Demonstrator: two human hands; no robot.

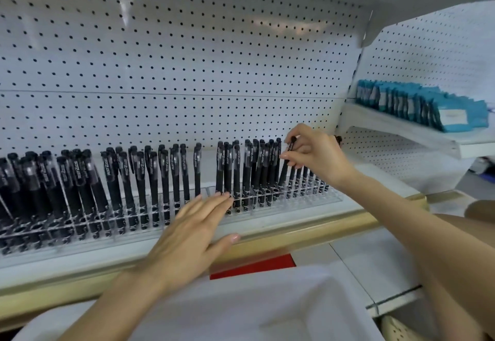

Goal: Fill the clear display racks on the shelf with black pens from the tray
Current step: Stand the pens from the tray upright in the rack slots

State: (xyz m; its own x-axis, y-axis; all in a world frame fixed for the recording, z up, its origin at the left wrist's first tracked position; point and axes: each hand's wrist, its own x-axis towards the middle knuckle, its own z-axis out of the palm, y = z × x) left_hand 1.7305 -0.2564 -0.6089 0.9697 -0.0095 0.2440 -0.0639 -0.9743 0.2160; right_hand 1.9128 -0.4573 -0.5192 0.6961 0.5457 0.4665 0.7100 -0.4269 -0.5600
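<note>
Clear display racks (325,199) run along the white shelf, holding several upright black pens (171,172). My right hand (314,153) pinches one black pen (287,162) near its cap, its tip down among the pens at the right end of the rack. My left hand (192,231) lies flat with straight fingers, fingertips touching the front of the rack near its middle. Below, the white tray (308,303) shows at the bottom of the view; no pens are visible inside it.
White pegboard (187,59) backs the shelf. A tan shelf edge (308,236) carries a red label (253,265). Teal packets (428,105) stand on a higher shelf at the right. An upper shelf overhangs the top right.
</note>
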